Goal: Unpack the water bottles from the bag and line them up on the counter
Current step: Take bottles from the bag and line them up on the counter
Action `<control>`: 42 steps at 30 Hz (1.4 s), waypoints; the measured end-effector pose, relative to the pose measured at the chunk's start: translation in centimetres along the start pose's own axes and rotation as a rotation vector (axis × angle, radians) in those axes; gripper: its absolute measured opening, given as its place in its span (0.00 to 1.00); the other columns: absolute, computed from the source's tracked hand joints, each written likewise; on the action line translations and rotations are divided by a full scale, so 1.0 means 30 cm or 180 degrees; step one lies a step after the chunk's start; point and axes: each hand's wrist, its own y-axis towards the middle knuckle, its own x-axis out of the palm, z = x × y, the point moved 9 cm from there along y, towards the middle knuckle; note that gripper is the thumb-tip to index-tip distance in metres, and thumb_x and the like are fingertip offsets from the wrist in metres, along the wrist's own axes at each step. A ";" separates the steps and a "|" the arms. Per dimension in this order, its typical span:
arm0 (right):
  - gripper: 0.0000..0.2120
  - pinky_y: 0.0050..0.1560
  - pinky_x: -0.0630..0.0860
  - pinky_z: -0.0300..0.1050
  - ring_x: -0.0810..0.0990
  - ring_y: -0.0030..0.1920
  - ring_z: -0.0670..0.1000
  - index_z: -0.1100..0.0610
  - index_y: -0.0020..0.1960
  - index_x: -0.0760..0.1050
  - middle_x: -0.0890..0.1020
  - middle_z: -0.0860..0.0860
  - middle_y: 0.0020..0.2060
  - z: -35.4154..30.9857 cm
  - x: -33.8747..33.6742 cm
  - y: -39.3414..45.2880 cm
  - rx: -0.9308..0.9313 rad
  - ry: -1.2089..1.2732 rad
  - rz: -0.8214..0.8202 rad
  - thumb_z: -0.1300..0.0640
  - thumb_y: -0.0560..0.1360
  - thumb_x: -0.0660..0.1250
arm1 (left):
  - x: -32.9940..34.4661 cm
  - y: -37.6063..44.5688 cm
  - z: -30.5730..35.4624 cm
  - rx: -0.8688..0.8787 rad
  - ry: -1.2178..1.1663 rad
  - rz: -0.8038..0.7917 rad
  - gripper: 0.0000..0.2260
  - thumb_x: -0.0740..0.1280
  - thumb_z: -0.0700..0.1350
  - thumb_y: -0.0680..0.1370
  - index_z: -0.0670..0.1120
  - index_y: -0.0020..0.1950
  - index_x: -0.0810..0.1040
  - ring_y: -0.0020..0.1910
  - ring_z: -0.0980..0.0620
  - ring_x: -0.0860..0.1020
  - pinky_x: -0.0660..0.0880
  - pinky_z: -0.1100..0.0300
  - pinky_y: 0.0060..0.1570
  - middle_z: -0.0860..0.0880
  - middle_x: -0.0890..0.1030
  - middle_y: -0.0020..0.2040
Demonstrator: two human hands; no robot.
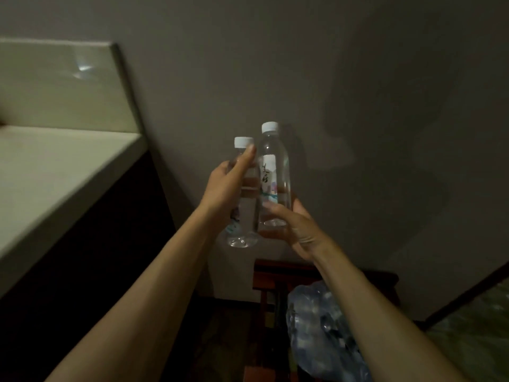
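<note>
Head view, left hand (224,188) grip holding left bottle (243,213), right hand (296,230) grip holding right bottle (275,175), both upright, caps up

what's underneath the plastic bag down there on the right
The plastic bag seems to rest on a dark reddish wooden stool against the wall. The bag covers most of the seat, and the floor below is too dark to make out.

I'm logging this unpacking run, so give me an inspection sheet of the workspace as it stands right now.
Surface: pale counter at left, visible part bare.
Job's things: two capped clear water bottles, left bottle and right bottle, held upright in the air side by side; plastic bag below.
Clutter: nothing seen.
Grippers: left hand wraps the left bottle; right hand cups the right bottle's base.
Cables: nothing seen.
Surroundings: dim grey wall, dark wooden stand under the bag.
</note>
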 end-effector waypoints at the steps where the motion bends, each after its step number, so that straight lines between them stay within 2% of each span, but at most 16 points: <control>1: 0.27 0.38 0.81 0.47 0.84 0.45 0.46 0.49 0.64 0.71 0.83 0.48 0.49 -0.010 0.049 0.013 -0.0092 -0.0104 0.0084 0.54 0.68 0.74 | -0.041 -0.002 0.035 0.0036 0.0018 -0.0070 0.28 0.70 0.64 0.72 0.45 0.61 0.79 0.49 0.45 0.85 0.82 0.47 0.52 0.44 0.86 0.51; 4: 0.16 0.35 0.80 0.43 0.83 0.41 0.43 0.47 0.57 0.73 0.85 0.42 0.40 -0.031 0.220 0.043 -0.0427 -0.0174 0.0269 0.59 0.73 0.71 | -0.190 -0.012 0.128 0.0024 0.0243 -0.0235 0.39 0.79 0.63 0.62 0.47 0.66 0.73 0.49 0.45 0.85 0.81 0.44 0.50 0.45 0.84 0.56; 7: 0.14 0.35 0.80 0.41 0.84 0.41 0.44 0.52 0.57 0.74 0.86 0.44 0.39 -0.025 0.417 0.058 -0.0660 0.0112 0.0369 0.64 0.74 0.69 | -0.366 -0.027 0.190 -0.0067 0.0321 -0.0378 0.42 0.83 0.52 0.60 0.47 0.68 0.67 0.46 0.45 0.86 0.82 0.43 0.49 0.44 0.82 0.55; 9: 0.20 0.36 0.81 0.43 0.85 0.42 0.46 0.56 0.62 0.73 0.86 0.46 0.41 -0.018 0.561 0.070 -0.0794 0.0232 0.0334 0.62 0.72 0.72 | -0.485 -0.040 0.231 -0.0013 0.0471 -0.0467 0.42 0.81 0.45 0.62 0.47 0.71 0.64 0.45 0.45 0.86 0.82 0.45 0.48 0.43 0.82 0.54; 12: 0.39 0.37 0.80 0.43 0.86 0.46 0.50 0.60 0.67 0.70 0.86 0.50 0.46 -0.011 0.747 0.083 -0.0862 0.0380 0.0321 0.53 0.61 0.80 | -0.645 -0.075 0.296 0.0095 0.0641 -0.0732 0.35 0.73 0.37 0.70 0.46 0.73 0.61 0.47 0.45 0.84 0.82 0.49 0.48 0.41 0.80 0.55; 14: 0.42 0.40 0.81 0.45 0.85 0.49 0.53 0.59 0.67 0.71 0.86 0.53 0.50 -0.001 0.842 0.096 -0.0862 0.0342 0.0361 0.48 0.57 0.79 | -0.747 -0.094 0.319 0.0071 0.0542 -0.0927 0.32 0.70 0.34 0.72 0.46 0.73 0.61 0.51 0.43 0.83 0.81 0.48 0.52 0.39 0.79 0.58; 17: 0.39 0.47 0.82 0.53 0.84 0.55 0.57 0.57 0.65 0.73 0.84 0.56 0.55 0.014 0.960 0.139 -0.0849 0.0219 0.0350 0.47 0.58 0.82 | -0.896 -0.091 0.330 0.0124 0.0602 -0.1004 0.28 0.71 0.38 0.70 0.44 0.69 0.68 0.55 0.42 0.83 0.80 0.51 0.53 0.38 0.80 0.59; 20: 0.32 0.52 0.81 0.57 0.84 0.55 0.57 0.55 0.63 0.73 0.85 0.54 0.54 0.017 1.071 0.196 -0.0845 0.0116 0.0240 0.52 0.62 0.80 | -1.024 -0.076 0.344 0.0230 0.0532 -0.0909 0.15 0.69 0.36 0.75 0.41 0.62 0.76 0.52 0.47 0.84 0.81 0.58 0.46 0.41 0.83 0.54; 22: 0.30 0.56 0.80 0.57 0.83 0.55 0.57 0.54 0.63 0.72 0.84 0.55 0.54 0.014 1.137 0.233 -0.0872 -0.0012 0.0188 0.56 0.63 0.78 | -1.114 -0.055 0.360 0.0352 0.0510 -0.0725 0.14 0.69 0.36 0.75 0.41 0.61 0.78 0.51 0.48 0.84 0.81 0.59 0.47 0.42 0.84 0.52; 25: 0.25 0.53 0.81 0.53 0.84 0.52 0.54 0.53 0.60 0.72 0.84 0.54 0.51 0.010 1.230 0.296 -0.0879 -0.0171 0.0087 0.60 0.66 0.75 | -1.236 -0.007 0.375 0.0545 0.0573 -0.0487 0.21 0.73 0.41 0.72 0.44 0.64 0.77 0.55 0.46 0.82 0.79 0.50 0.57 0.42 0.82 0.56; 27: 0.17 0.48 0.82 0.49 0.86 0.45 0.51 0.55 0.55 0.73 0.85 0.51 0.43 0.015 1.292 0.358 -0.0858 -0.0381 0.0020 0.66 0.70 0.73 | -1.309 0.023 0.390 0.0679 0.0694 -0.0279 0.27 0.75 0.44 0.70 0.48 0.68 0.74 0.55 0.49 0.81 0.78 0.52 0.56 0.45 0.80 0.57; 29: 0.20 0.43 0.82 0.44 0.85 0.42 0.47 0.59 0.58 0.70 0.84 0.51 0.42 0.029 1.345 0.434 -0.0795 -0.0661 0.0011 0.68 0.70 0.73 | -1.383 0.055 0.405 0.0848 0.0732 -0.0021 0.28 0.76 0.42 0.71 0.48 0.69 0.72 0.49 0.58 0.82 0.79 0.62 0.46 0.48 0.79 0.54; 31: 0.25 0.43 0.81 0.42 0.85 0.44 0.46 0.56 0.60 0.66 0.82 0.50 0.45 0.033 1.394 0.509 -0.0817 -0.0900 0.0091 0.67 0.69 0.74 | -1.463 0.086 0.420 0.1028 0.0768 0.0300 0.28 0.76 0.42 0.70 0.48 0.69 0.72 0.44 0.63 0.81 0.77 0.69 0.39 0.52 0.78 0.51; 35: 0.26 0.48 0.80 0.48 0.82 0.50 0.52 0.50 0.58 0.66 0.80 0.53 0.49 0.055 1.483 0.636 -0.0702 -0.1144 0.0148 0.66 0.67 0.74 | -1.607 0.157 0.421 0.1167 0.0933 0.0710 0.31 0.78 0.47 0.69 0.49 0.69 0.71 0.49 0.60 0.78 0.74 0.67 0.43 0.57 0.75 0.52; 38: 0.25 0.46 0.79 0.47 0.82 0.48 0.53 0.54 0.58 0.69 0.80 0.53 0.47 0.059 1.571 0.716 -0.0645 -0.1140 0.0122 0.69 0.66 0.73 | -1.699 0.177 0.435 0.1285 0.0954 0.0880 0.32 0.79 0.49 0.67 0.49 0.68 0.69 0.49 0.61 0.77 0.76 0.65 0.45 0.57 0.75 0.52; 42: 0.28 0.47 0.81 0.48 0.83 0.50 0.54 0.57 0.60 0.72 0.82 0.57 0.50 0.079 1.684 0.793 -0.0577 -0.1223 0.0112 0.70 0.63 0.74 | -1.832 0.220 0.457 0.1362 0.1159 0.1089 0.36 0.79 0.57 0.64 0.50 0.67 0.69 0.53 0.54 0.79 0.80 0.54 0.52 0.51 0.76 0.58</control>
